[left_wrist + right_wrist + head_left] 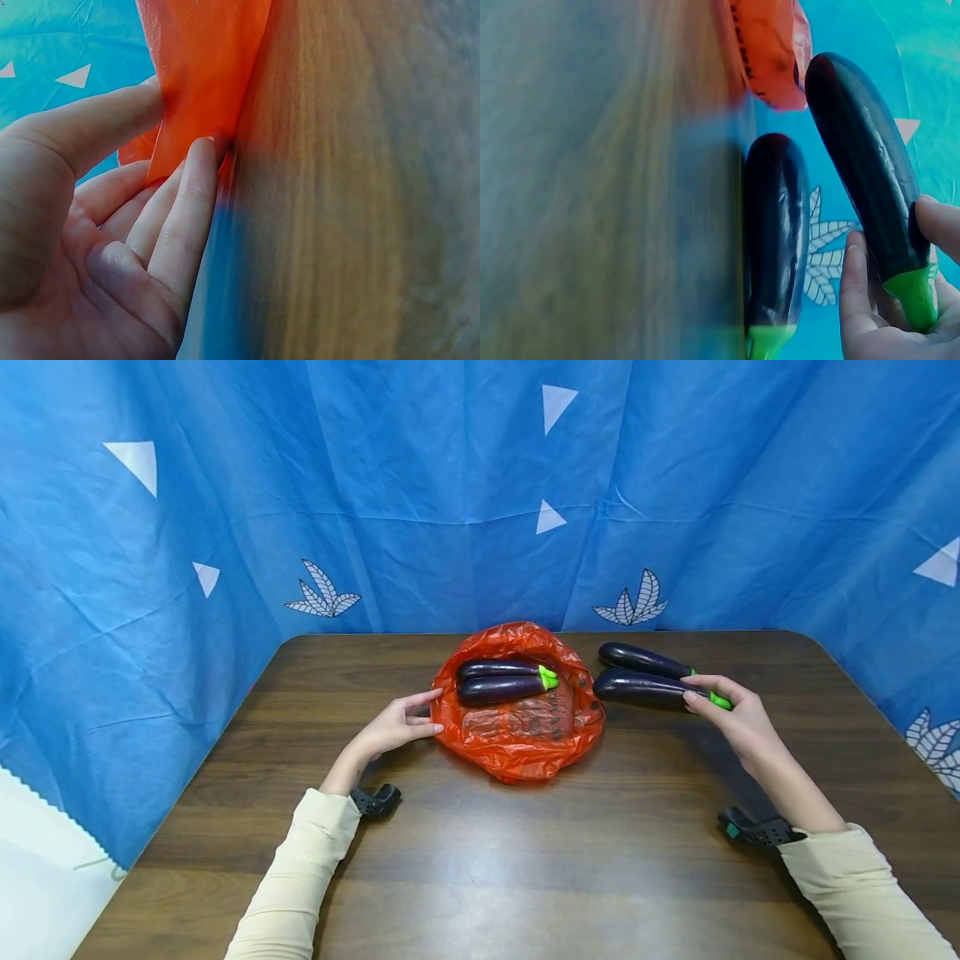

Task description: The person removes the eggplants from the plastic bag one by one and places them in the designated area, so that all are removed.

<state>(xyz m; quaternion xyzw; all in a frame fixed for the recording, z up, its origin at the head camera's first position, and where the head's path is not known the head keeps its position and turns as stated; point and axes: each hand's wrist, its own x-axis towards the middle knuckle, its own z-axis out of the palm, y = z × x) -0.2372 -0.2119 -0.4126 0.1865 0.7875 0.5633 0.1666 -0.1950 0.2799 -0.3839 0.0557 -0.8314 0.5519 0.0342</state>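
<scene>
An orange-red plastic bag [517,762] lies spread on the table with its mouth facing up. Two dark purple eggplants with green stems, a rear one [495,669] and a front one [497,688], rest side by side inside it. My left hand [393,724] holds the bag's left rim, thumb and fingers on either side of the plastic [202,67]. To the right of the bag, my right hand [738,718] grips another eggplant [866,157] near its green stem end, raised above the table. Just behind it, one more eggplant [776,232] lies on the tabletop.
The brown wooden table [480,877] has rounded far corners. A blue curtain [420,485] with white triangles and leaf prints hangs along its far edge and sides. Something white [45,860] shows at the lower left. Each wrist wears a black strap mount [757,828].
</scene>
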